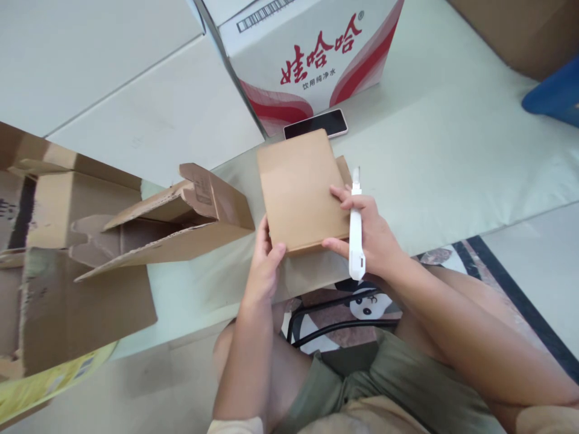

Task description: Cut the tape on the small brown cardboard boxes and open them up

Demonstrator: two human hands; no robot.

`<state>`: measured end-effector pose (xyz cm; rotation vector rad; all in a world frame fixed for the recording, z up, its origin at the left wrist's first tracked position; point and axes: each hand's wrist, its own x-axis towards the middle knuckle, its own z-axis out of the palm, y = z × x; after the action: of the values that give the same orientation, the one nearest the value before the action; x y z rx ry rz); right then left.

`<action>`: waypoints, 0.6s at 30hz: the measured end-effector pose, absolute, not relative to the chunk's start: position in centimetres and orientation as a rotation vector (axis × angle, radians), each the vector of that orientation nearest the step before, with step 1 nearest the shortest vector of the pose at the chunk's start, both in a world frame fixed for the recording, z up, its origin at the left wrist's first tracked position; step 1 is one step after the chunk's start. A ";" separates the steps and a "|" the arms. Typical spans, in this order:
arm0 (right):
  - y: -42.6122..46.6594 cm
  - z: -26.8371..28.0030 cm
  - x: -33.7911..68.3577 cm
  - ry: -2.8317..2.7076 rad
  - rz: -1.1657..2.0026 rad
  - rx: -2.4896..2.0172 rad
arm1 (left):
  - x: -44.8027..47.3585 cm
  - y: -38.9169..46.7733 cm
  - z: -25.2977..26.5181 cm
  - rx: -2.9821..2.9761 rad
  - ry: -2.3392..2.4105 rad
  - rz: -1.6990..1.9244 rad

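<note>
A small brown cardboard box (302, 190) is held over the near edge of the covered surface, its plain face turned up. My left hand (266, 259) grips its lower left corner, thumb on the near edge and fingers along the side. On the other side, my right hand (368, 232) holds a white utility knife (356, 235), its tip pointing away from me. Fingers and thumb of that same hand also touch the box's right side. Behind the box, a brown flap (344, 169) sticks out. The box's underside is hidden.
A phone (316, 124) lies just beyond the box, against a white and red water carton (312, 66). To the left stand an opened cardboard box (226, 208) and a larger open carton (90, 313). A blue object (554, 93) is at the far right.
</note>
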<state>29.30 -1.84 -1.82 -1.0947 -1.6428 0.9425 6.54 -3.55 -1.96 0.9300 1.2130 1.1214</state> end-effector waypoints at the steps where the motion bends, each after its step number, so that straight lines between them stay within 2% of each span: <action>1: -1.8 -1.8 29.3 -1.653 0.952 -1.093 | 6.5 -3.5 -2.1 0.953 1.233 1.126; 18: -1.9 -1.3 29.6 -1.386 1.045 -1.407 | 6.1 -3.3 -2.0 1.005 1.309 1.214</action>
<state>29.58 -1.86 -1.28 -1.4069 -1.3861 1.0445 6.09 -3.30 -2.03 1.0050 1.3093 1.2137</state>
